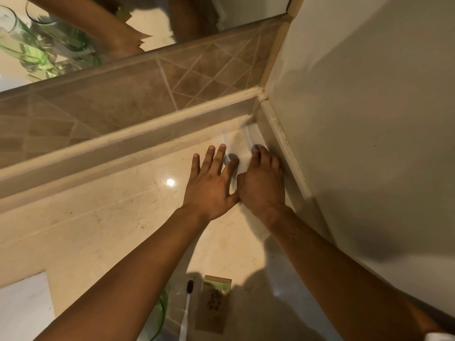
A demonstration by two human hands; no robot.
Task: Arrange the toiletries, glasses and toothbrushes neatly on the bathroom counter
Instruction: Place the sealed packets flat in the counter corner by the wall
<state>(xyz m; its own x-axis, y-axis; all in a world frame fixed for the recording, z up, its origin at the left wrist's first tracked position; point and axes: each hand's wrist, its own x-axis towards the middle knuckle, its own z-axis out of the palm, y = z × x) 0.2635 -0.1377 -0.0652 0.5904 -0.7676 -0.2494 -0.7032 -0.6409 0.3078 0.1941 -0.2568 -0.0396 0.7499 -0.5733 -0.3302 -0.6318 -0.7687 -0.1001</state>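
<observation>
Two white bottles with grey caps stand side by side in the counter's far right corner. My left hand point(209, 185) lies flat with fingers spread, its index fingertip resting on the left bottle's cap point(230, 158). My right hand point(262, 183) is wrapped over the right bottle point(250, 136), next to the side wall. Near the bottom edge lie a white toothbrush point(186, 311) with dark bristles and a brown cardboard box point(214, 303) with a green top. A green glass point(160, 313) sits partly hidden behind my left forearm.
The marble counter point(98, 217) meets a tiled backsplash point(110, 94) and a white side wall point(357, 119). A mirror point(152, 25) above reflects green glasses at top left. A white basin edge point(22, 306) shows at bottom left.
</observation>
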